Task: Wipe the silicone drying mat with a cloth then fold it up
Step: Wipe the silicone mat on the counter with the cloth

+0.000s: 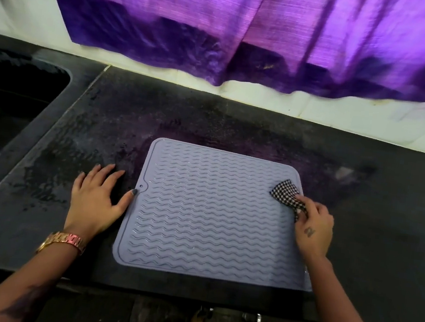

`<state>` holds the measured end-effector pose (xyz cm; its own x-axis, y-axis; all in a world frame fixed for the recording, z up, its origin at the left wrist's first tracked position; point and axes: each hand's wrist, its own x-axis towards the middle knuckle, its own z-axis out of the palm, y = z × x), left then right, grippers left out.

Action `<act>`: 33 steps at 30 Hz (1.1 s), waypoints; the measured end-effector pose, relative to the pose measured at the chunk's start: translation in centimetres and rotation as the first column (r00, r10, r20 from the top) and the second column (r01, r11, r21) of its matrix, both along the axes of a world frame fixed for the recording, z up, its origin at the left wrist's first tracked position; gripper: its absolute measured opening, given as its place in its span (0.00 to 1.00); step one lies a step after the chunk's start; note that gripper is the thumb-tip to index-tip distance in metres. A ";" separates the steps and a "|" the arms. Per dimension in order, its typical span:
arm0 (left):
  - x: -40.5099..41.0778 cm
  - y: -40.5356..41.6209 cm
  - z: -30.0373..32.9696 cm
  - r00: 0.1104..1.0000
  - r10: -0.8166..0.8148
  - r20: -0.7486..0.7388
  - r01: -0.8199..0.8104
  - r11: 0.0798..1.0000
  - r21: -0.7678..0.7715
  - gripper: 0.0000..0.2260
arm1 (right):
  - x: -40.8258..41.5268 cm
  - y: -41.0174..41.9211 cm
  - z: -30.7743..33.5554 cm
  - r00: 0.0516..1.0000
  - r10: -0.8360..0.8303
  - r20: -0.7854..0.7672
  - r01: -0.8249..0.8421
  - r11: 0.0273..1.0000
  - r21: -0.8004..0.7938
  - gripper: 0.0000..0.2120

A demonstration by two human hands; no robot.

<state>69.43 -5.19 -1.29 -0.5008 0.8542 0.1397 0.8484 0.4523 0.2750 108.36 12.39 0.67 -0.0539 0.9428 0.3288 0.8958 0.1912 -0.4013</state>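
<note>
Dark counter (237, 116) carries the mat (213, 214), flat at its centre. Left hand (99, 195), at 9 o'clock, lies spread flat, thumb touching the mat's edge. Right hand (314, 225), at 3 o'clock, pinches the cloth (288, 196) against the mat; its fingertips are hidden beneath.

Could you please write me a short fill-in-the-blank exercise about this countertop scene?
1. The right hand grips a checked ____ at the mat's right edge.
2. The silicone mat lies ____, not folded.
3. The left hand lies flat with its ____ touching the mat's left edge.
4. The sink is on the ____ side.

Missing words: cloth; flat; thumb; left
</note>
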 end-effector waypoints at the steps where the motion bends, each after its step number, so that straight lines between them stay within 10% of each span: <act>1: 0.0 0.0 0.0 1.000 -0.003 0.002 0.003 1.000 0.000 0.37 | 0.1 -0.7 -0.2 1.000 0.009 0.012 -0.009 1.000 0.002 0.18; 27: -0.5 -0.2 -0.6 0.998 -0.053 0.024 0.053 0.998 -0.015 0.37 | 0.5 -14.0 -1.2 0.982 -0.174 -0.067 0.182 0.973 0.139 0.19; 31: -0.5 -0.2 -0.5 0.998 -0.053 0.039 0.054 0.998 -0.019 0.34 | 0.0 -13.2 0.3 0.899 -0.192 -0.394 0.173 0.981 -0.084 0.14; 33: -0.5 -0.2 -0.6 0.998 -0.047 0.038 0.048 0.999 -0.021 0.34 | -1.5 -13.1 1.3 0.643 -0.221 -0.733 0.055 0.968 -0.244 0.13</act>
